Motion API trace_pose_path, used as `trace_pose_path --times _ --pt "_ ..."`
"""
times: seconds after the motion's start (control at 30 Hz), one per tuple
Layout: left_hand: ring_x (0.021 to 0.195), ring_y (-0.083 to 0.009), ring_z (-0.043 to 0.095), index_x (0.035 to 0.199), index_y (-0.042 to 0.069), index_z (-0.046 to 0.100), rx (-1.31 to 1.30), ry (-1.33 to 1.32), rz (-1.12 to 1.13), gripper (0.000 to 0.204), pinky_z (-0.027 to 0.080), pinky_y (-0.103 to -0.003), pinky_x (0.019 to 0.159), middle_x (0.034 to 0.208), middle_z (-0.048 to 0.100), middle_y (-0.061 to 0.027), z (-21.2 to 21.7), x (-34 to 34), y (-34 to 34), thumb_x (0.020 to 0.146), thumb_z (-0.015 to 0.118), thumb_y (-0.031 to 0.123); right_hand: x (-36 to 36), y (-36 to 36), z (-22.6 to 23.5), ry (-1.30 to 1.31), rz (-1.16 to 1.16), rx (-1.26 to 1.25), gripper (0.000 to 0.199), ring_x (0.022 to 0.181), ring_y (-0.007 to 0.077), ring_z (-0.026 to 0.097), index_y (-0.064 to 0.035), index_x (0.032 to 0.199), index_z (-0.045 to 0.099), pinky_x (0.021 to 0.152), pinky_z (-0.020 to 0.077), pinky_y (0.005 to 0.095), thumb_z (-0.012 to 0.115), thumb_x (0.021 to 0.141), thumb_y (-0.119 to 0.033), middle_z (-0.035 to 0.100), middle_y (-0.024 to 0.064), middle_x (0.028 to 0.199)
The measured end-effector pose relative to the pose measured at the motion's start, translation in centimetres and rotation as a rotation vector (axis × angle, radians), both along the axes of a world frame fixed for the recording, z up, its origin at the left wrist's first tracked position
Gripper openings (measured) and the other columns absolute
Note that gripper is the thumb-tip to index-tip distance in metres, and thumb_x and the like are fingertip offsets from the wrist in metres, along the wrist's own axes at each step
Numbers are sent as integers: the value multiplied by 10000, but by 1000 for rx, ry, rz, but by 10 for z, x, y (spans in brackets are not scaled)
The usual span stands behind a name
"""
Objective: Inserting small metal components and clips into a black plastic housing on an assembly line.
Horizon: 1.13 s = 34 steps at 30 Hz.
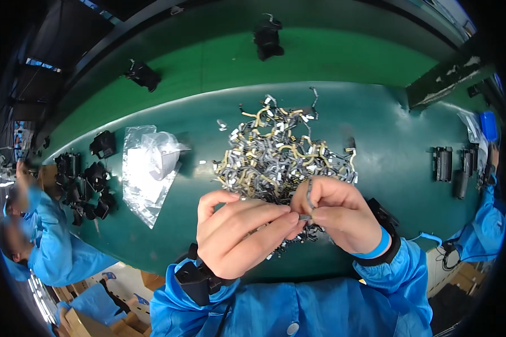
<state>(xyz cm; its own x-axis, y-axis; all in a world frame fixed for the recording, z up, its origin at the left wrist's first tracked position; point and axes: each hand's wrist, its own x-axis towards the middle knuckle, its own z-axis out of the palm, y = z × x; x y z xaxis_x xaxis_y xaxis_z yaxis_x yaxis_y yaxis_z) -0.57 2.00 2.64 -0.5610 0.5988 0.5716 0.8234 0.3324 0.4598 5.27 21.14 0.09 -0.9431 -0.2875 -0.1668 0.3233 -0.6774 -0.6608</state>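
Observation:
Over the near edge of a heap of short wire harnesses [270, 151], both my hands come together. My left hand [244, 231] is closed, thumb and fingertips pinching one end of a short grey cable [310, 196]. My right hand [343, 216] pinches the same cable between thumb and forefinger, part of it curving up along the fingers. The cable's end between my fingertips is mostly covered, so its connector cannot be made out. The heap mixes grey, black and tan wires with white and yellow-striped parts.
The green table [208, 135] carries a clear plastic bag [149, 168] left of the heap. Black moulded parts [84, 182] cluster farther left; black parts [443, 164] lie at right. Co-workers in blue sit at left [62, 247] and right [480, 224]. A metal post [450, 81] stands far right.

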Motion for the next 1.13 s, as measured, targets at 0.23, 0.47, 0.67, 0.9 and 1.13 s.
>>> trace_pose_path --times 0.23,0.47,0.67,0.9,1.13 --pt "782 -142 653 914 111 705 -63 43 -31 301 420 -325 823 935 709 -18 0 5 2 643 827 155 1 0 -2 -9 117 -23 89 878 135 574 -19 920 524 788 442 278 557 918 -101 588 72 931" --pt "692 -211 623 865 55 590 52 -50 57 126 397 -411 847 815 672 -97 -9 11 -2 769 653 2 10 11 2 140 89 89 96 865 91 583 -27 972 547 758 459 244 548 955 -122 587 32 917" --pt "803 -209 541 934 9 539 208 -244 152 94 325 -435 1030 851 614 -119 -20 13 -21 922 573 95 58 105 36 209 -734 1568 360 899 200 565 -33 1050 553 759 473 308 564 722 114 527 104 1027" --pt "790 -185 518 917 15 511 394 -413 91 98 389 -363 953 839 559 -105 -25 9 -10 925 573 90 118 225 22 -34 -394 2100 920 1328 390 350 -67 1454 308 1119 293 426 623 607 103 388 186 1434" --pt "799 -172 492 914 13 493 575 -627 108 52 415 -276 747 852 513 -98 -23 5 -12 944 513 51 112 228 14 -28 -339 1863 850 1363 360 337 -106 1391 383 1123 321 415 743 637 47 388 141 1457"
